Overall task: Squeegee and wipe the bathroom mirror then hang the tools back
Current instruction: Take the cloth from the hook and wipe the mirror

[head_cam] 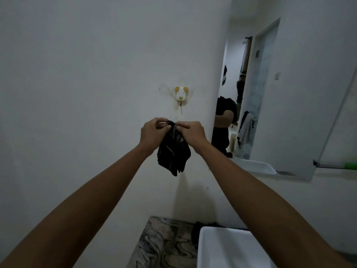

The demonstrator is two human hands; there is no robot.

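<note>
Head view, facing a white wall (87, 55) in the corner of a bathroom.

Both arms reach forward and up. Left hand (153, 131) and right hand (190, 132) are close together, nearly touching, each with fingers pinched shut on the top edge of a black cloth (173, 151). The cloth hangs bunched below the two hands, lower end free, in front of the wall and not touching it as far as can be told. Faint lighter stripes show on the fabric.

Directly above the hands: a small wall hook (181, 93) shaped like a white animal head with tan ears and nose, stuck to the wall on a clear adhesive pad. A thin metal prong points down from it. The cloth's top edge is just below the prong, apart from it; nothing hangs on the hook.

Right of the hands: the mirror (289, 93), mounted on the adjoining wall, seen at a steep angle. It reflects a person in dark clothing, a doorway and hanging clothes. A white shelf (257, 166) runs along the mirror's lower edge. At the far right edge a green-tipped object (350, 165) lies on a glass ledge; too small to identify.

Bottom of frame: white sink (228, 248) rim, with a marbled counter (164, 244) surface to its left. A dark item lies behind the sink, unclear.
</note>
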